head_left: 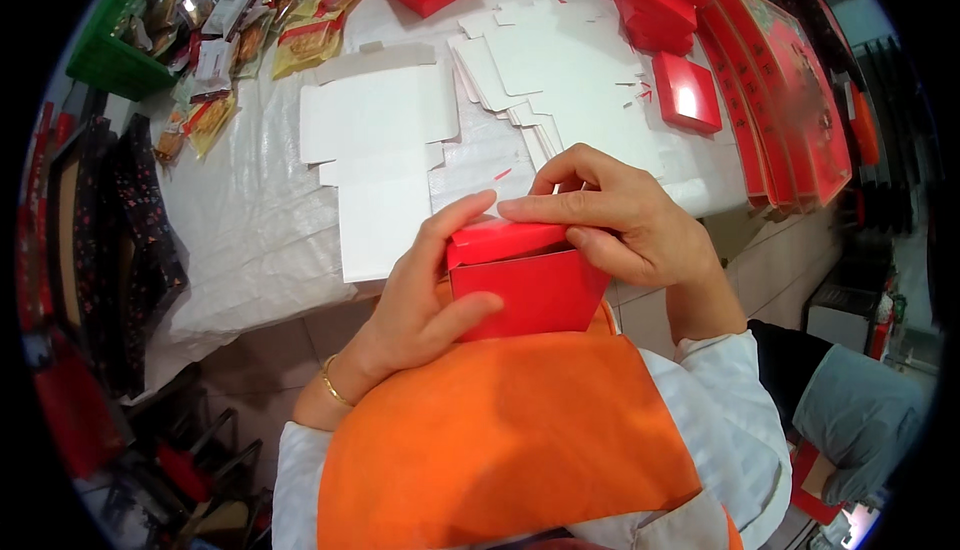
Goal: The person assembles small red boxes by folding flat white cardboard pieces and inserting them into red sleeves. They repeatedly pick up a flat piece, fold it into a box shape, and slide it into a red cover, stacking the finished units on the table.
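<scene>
One red box point(535, 295) held, lid point(498, 242) ajar: left hand point(420, 295) clasped round side, right hand point(635, 215) pinching lid; other boxes point(652, 5) stacked, white blanks point(385, 120) unfolded.

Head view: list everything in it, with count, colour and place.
Table: one, white-covered, upper half
Held box: one, red, centre
Flat cutout: one, white, centre left
Overlapping cutouts: several, white, upper centre
Box piles: two, red, far side
Loose box: one, red, upper right
Large packages: several, red, far right
Snack packets: many, mixed, upper left
Crate: one, green, upper left
Cloth: one, grey, lower right
Clutter: uncountable, dark, edges
Apron: one, orange, lower centre
Sleeves: two, white, lower centre
Bracelet: one, gold, left wrist
Left hand: one, bare, held box's left
Right hand: one, bare, held box's right
</scene>
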A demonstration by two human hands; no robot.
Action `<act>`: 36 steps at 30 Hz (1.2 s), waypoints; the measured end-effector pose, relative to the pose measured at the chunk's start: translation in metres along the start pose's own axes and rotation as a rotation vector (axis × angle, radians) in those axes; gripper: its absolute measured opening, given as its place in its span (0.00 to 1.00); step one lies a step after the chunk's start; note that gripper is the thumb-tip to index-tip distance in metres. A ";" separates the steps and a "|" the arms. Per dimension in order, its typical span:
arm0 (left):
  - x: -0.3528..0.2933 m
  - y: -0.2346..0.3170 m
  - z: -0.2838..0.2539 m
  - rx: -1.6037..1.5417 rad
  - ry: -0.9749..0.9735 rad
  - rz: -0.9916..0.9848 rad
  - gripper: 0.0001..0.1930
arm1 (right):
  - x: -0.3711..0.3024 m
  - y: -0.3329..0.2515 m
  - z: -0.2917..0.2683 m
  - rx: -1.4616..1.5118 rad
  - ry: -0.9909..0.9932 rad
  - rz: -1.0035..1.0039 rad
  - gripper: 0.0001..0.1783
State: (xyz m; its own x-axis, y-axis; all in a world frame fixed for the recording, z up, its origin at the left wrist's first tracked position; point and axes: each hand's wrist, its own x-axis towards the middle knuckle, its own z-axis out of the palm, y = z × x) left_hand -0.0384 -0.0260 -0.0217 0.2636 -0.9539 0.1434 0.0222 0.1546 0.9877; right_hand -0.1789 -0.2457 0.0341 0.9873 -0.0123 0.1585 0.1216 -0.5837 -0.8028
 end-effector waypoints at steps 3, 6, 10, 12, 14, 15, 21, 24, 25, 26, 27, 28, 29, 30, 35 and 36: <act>-0.003 -0.001 0.002 0.001 0.023 0.001 0.37 | -0.001 0.001 0.000 0.039 -0.031 0.029 0.30; -0.004 -0.002 0.004 0.012 0.033 -0.016 0.35 | -0.003 0.001 -0.001 0.069 -0.060 0.056 0.30; -0.005 -0.007 0.003 0.048 0.036 -0.049 0.33 | -0.006 -0.001 -0.003 0.077 -0.092 0.104 0.31; -0.006 -0.013 0.004 0.039 0.048 -0.029 0.31 | -0.008 -0.001 -0.004 0.071 -0.097 0.106 0.31; -0.006 -0.021 0.007 0.021 0.075 0.049 0.29 | -0.010 -0.001 -0.004 0.103 -0.083 0.091 0.29; -0.005 -0.025 0.008 0.001 0.071 0.050 0.28 | -0.011 -0.001 -0.003 0.136 -0.066 0.075 0.28; 0.000 -0.033 0.015 -0.031 0.063 0.107 0.26 | -0.016 0.004 0.007 0.298 -0.002 0.066 0.25; 0.002 -0.031 0.019 -0.042 0.066 0.123 0.28 | -0.018 0.006 0.011 0.295 0.027 0.074 0.25; 0.002 -0.031 0.021 -0.060 0.071 0.126 0.29 | -0.019 0.006 0.012 0.292 0.036 0.076 0.25; 0.003 -0.030 0.022 -0.075 0.078 0.111 0.30 | -0.019 0.006 0.012 0.297 0.038 0.085 0.25; 0.003 -0.029 0.023 -0.066 0.077 0.120 0.31 | -0.020 0.006 0.013 0.303 0.040 0.094 0.25; 0.004 -0.029 0.024 -0.056 0.078 0.111 0.32 | -0.021 0.006 0.013 0.308 0.042 0.102 0.25; 0.005 -0.028 0.024 -0.045 0.079 0.102 0.33 | -0.021 0.006 0.014 0.307 0.049 0.098 0.25; 0.006 -0.028 0.023 -0.008 0.081 0.109 0.33 | -0.021 0.007 0.014 0.306 0.056 0.093 0.25; 0.012 -0.019 0.012 0.432 0.102 0.212 0.33 | -0.022 0.011 0.016 0.320 0.069 0.092 0.25; 0.010 -0.017 0.010 0.480 0.097 0.185 0.32 | -0.022 0.011 0.016 0.315 0.073 0.090 0.26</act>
State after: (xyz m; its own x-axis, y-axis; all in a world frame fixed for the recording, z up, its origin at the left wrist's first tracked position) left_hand -0.0458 -0.0405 -0.0363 0.3103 -0.8900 0.3340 -0.4720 0.1608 0.8668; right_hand -0.1973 -0.2393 0.0125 0.9870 -0.1166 0.1105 0.0714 -0.2982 -0.9518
